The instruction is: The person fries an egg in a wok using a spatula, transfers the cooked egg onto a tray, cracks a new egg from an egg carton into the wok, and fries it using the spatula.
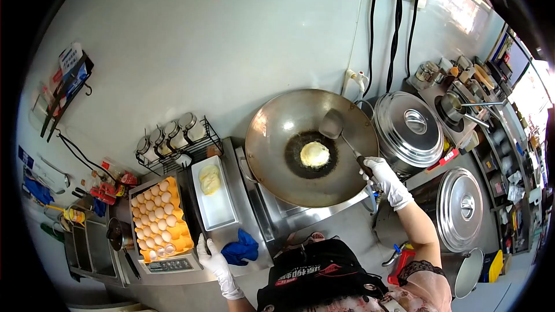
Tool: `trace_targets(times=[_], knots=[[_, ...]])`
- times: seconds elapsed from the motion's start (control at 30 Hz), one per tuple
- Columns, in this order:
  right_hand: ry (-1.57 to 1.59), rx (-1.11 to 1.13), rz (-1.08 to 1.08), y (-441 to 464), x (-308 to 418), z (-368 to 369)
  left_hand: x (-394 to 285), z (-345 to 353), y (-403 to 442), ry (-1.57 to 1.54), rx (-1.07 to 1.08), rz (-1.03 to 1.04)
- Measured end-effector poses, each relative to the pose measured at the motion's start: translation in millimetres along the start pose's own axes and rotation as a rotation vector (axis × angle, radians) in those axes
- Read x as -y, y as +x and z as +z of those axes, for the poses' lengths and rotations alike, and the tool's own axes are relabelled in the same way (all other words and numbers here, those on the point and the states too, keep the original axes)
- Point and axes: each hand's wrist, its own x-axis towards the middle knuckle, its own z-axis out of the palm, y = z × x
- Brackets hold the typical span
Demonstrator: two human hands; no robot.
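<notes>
My right hand (388,181), in a white glove, grips the dark handle of a wok spatula (333,125). The spatula's blade lies inside a large wok (272,138), just above a fried egg (315,154) in a shallow pool of oil at the bottom. My left hand (216,267), also gloved, rests near the counter between an egg tray and a blue cloth (240,248). Its fingers are apart and nothing shows in them. Left of it, the orange tray (184,232) holds several brown eggs (156,214). A white rectangular dish (222,211) with a cooked egg (210,179) lies above that hand.
Behind the dish stands a black wire rack (202,149) with several seasoning jars. A lidded steel pot (407,130) is close to the wok's right side, with another lidded pot (462,208) nearer me. Shelves (509,179) crowd the far right; a sink (95,245) sits left.
</notes>
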Motion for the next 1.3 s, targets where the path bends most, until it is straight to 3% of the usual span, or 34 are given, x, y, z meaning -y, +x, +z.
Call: trace_targets(times=[0.7, 0.8, 1.07, 1.23, 1.3], knots=[[0.137, 0.009, 0.269, 23, -10, -13, -4, -1, 2, -0.004, -0.059, 0.018], [0.215, 0.114, 0.364, 37, -10, -5, -8, -1, 2, 0.01, -0.046, 0.029], [0.549, 0.273, 0.372, 76, -16, -2, 3, -10, -1, 0.01, -0.089, 0.006], [0.46, 0.261, 0.327, 61, -2, -6, -1, -18, -2, 0.082, -0.06, 0.004], [0.288, 0.228, 0.285, 46, 3, -8, -6, -16, -3, 0.051, -0.054, -0.025]])
